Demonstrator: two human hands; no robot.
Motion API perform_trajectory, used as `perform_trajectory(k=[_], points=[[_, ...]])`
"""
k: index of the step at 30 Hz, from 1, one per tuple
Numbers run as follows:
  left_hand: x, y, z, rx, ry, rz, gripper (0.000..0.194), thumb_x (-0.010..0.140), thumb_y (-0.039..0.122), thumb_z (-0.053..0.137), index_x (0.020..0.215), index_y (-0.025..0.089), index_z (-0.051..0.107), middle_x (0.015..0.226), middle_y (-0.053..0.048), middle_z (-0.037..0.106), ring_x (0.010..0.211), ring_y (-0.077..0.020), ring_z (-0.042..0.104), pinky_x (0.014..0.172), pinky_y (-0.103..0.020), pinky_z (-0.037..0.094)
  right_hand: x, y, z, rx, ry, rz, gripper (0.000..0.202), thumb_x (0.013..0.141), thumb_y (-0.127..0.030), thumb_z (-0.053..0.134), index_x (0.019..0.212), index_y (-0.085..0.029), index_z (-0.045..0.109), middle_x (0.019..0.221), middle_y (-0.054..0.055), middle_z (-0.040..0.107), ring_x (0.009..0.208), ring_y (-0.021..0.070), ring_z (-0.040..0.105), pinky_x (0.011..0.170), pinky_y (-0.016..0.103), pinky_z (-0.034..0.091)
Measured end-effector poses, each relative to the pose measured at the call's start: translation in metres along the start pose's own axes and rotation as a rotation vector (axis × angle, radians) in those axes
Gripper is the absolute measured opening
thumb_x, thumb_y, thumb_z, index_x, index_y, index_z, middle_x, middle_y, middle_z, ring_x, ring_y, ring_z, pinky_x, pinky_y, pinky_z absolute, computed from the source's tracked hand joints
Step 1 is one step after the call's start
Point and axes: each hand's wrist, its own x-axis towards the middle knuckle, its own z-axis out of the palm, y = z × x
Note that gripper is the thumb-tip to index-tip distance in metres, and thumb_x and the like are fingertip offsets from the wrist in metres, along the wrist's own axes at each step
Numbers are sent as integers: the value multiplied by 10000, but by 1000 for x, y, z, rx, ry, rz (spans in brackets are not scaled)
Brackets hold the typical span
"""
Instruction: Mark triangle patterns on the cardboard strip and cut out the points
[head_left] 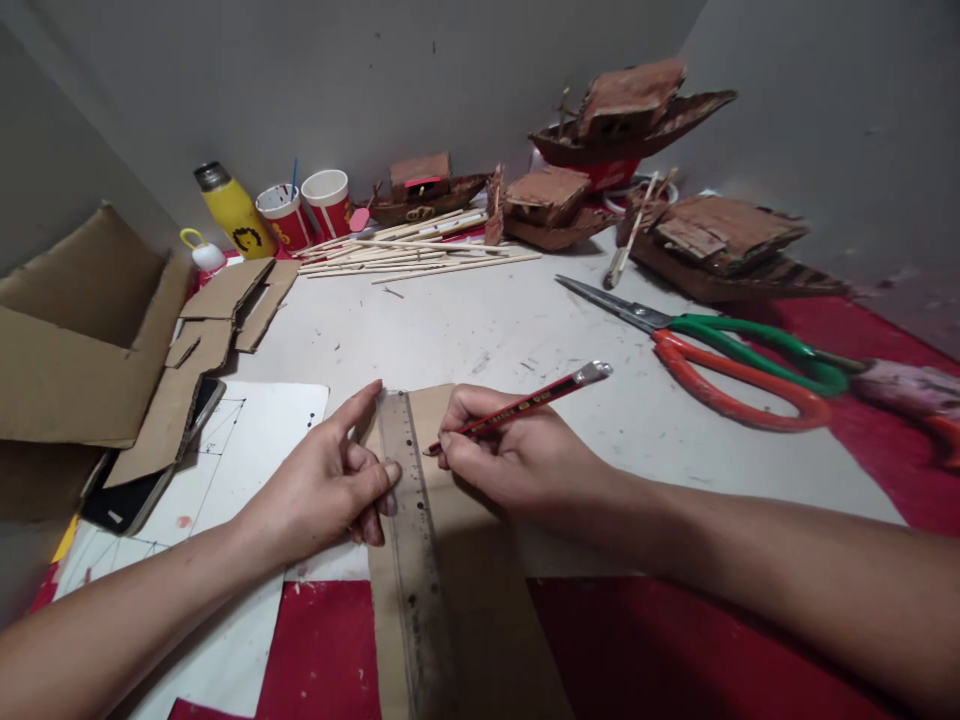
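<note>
A strip of brown cardboard (480,560) lies lengthwise before me, with a clear plastic ruler (412,540) along its left part. My left hand (341,475) is at the ruler's left edge, thumb resting on it and index finger stretched toward its far end; the other fingers are curled. Just right of the ruler, my right hand (510,445) is closed around a red and black pencil (525,405). The pencil's tip is beside the ruler's right edge, over the cardboard. Shadow covers the near part of the strip.
Large scissors (667,335) lie open at right. Several cardboard boats (555,205), wooden sticks (420,250), paper cups (326,205) and a yellow bottle (236,210) line the back. At left are a cardboard box (75,370), cardboard pieces (206,330), a phone (139,500) and a drawn-on sheet (247,500).
</note>
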Motion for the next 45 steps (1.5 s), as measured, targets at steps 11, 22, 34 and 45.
perform_trajectory(k=[11,22,34,45], points=[[1,-1,-1,-7,-2,-7,881,917,181,624,1589,263,60,555,72,622,413,-153,634,387,-173,417,2,2,2,-36,13,-21,143,834,-145,514,708,-204,481,598,-73,438,542,84,397,495,214,329],[3,1,1,-12,-5,-26,899,903,172,626,1590,259,53,555,74,613,408,-160,634,385,-184,423,1,1,2,-61,18,-35,124,837,-176,497,717,-205,485,613,-63,452,551,93,408,526,238,340],[-1,11,-15,26,-10,-26,901,861,218,660,1583,246,123,594,50,629,416,-141,601,410,-194,406,3,3,4,-74,26,-26,115,817,-178,508,708,-208,488,614,-55,466,557,101,419,531,245,326],[7,10,-17,87,-43,-31,929,873,251,675,1591,226,87,562,62,612,428,-156,603,413,-212,419,3,-3,3,-110,28,-16,122,798,-159,502,689,-208,474,626,-51,462,558,102,398,526,246,320]])
